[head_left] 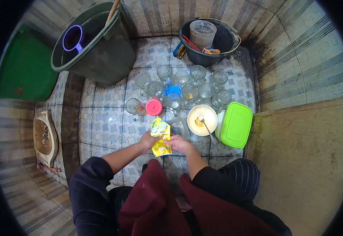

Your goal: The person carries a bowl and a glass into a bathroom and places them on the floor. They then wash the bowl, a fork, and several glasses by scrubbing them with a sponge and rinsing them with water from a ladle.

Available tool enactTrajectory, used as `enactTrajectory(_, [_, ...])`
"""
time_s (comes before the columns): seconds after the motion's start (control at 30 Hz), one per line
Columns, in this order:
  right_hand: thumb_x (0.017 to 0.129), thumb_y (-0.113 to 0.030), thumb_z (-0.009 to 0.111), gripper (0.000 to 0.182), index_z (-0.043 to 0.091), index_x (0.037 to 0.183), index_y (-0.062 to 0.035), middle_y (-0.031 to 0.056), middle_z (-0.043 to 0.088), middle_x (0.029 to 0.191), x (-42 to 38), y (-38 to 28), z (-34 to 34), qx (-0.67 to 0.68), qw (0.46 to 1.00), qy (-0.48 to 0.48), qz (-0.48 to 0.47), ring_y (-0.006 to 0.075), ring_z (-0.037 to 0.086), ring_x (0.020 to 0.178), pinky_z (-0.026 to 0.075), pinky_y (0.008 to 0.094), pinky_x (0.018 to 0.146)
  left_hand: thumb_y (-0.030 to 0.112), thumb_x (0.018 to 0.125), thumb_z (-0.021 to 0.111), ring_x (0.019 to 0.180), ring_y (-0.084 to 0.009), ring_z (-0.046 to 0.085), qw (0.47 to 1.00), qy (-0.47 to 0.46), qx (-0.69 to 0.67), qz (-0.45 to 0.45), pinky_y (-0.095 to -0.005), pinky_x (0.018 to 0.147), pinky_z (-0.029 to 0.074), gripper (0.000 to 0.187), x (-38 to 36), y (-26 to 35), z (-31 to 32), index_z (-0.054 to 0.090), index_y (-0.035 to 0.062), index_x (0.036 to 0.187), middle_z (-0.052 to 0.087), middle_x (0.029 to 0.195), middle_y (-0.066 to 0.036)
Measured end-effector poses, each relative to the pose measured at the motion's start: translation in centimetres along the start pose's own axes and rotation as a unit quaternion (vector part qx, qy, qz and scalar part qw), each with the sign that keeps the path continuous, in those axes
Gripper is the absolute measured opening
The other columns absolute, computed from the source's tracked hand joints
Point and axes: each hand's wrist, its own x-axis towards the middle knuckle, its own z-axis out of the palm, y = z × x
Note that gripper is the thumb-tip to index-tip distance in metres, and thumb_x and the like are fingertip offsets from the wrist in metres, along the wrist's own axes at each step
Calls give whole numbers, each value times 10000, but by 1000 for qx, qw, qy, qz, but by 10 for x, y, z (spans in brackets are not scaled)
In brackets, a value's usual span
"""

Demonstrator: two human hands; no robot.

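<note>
A yellow pouch (160,131) with green and white print is held upright between my two hands. My left hand (149,141) grips its left side, and my right hand (179,143) pinches its right side. Just behind the pouch is a clear plastic container (180,128) with something dark in it. A red lid (153,106) lies beyond the pouch's top. To the right stands a cream bowl (209,114) with a fork (207,126) and orange-brown food remains. Several glass mugs (174,100) stand farther back, around a blue lid (173,90).
A lime-green lidded container (236,125) leans at the right, by a wooden panel (301,157). A large bin (112,59) with a purple dipper (74,38) stands back left. At the back is a black bucket (205,59) with a brush (180,51) beside it. A squat toilet (53,137) is left.
</note>
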Motion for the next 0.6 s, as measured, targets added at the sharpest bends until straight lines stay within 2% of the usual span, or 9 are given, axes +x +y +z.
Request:
enactTrajectory(0.03, [738,-78,590,223,540,947,-16,60,585,877,3,3,1,25,999,11,-21,148,571,793,466,283,703,21,673,639,806,-185,563,998,29,50,-12,-307,724,455,388,3,4,0,462,-26,1015,570,936,-107])
enactTrajectory(0.1, [745,-84,581,257,515,988,-28,70,574,914,6,4,7,67,995,45,-50,157,567,811,462,290,727,21,670,643,806,-184,563,998,44,42,7,-306,722,456,386,1,12,1,468,-27,1010,569,940,-107])
enactTrajectory(0.13, [745,-84,581,257,515,988,-28,70,574,914,4,3,12,70,995,41,-50,157,567,811,462,290,727,20,666,647,807,-182,562,998,53,33,28,-305,720,457,383,-2,15,2,473,-28,1004,568,944,-108])
enactTrajectory(0.17, [741,-77,584,279,502,1003,-31,70,566,933,2,2,16,123,989,11,-77,158,561,829,459,292,734,19,664,651,799,-180,564,997,50,-35,45,-301,717,459,381,9,3,-3,478,-22,1000,571,941,-104])
enactTrajectory(0.2, [736,-69,587,301,489,1018,-34,71,558,952,3,4,18,177,979,-19,-103,159,554,848,457,294,740,19,664,651,799,-180,564,997,51,-29,44,-301,717,459,381,8,4,-8,478,-22,1000,571,941,-104])
enactTrajectory(0.27, [725,-43,591,337,470,1039,-33,67,544,981,4,8,22,156,982,-36,-100,159,538,884,454,296,746,16,667,648,799,-172,565,997,12,-46,58,-295,719,459,368,1,0,-15,484,-15,996,570,943,-99])
enactTrajectory(0.33, [716,-24,594,345,472,1038,-32,60,547,970,11,12,21,61,993,-31,-94,162,539,881,456,296,743,6,664,646,804,-163,564,996,-31,-71,50,-291,730,455,371,-3,1,-21,488,-12,999,572,943,-90])
enactTrajectory(0.5, [718,-37,598,293,504,995,-42,51,569,899,11,15,16,86,994,23,-59,157,556,827,466,281,702,-16,638,657,806,-156,565,988,-137,-60,42,-281,741,449,386,5,1,-28,500,-14,990,576,931,-83])
enactTrajectory(0.6, [726,-60,598,260,520,973,-35,50,573,891,12,13,18,114,987,84,-81,156,560,808,470,280,682,-32,621,663,808,-155,564,993,-106,-25,45,-283,741,448,402,7,6,-23,500,-15,989,575,930,-84])
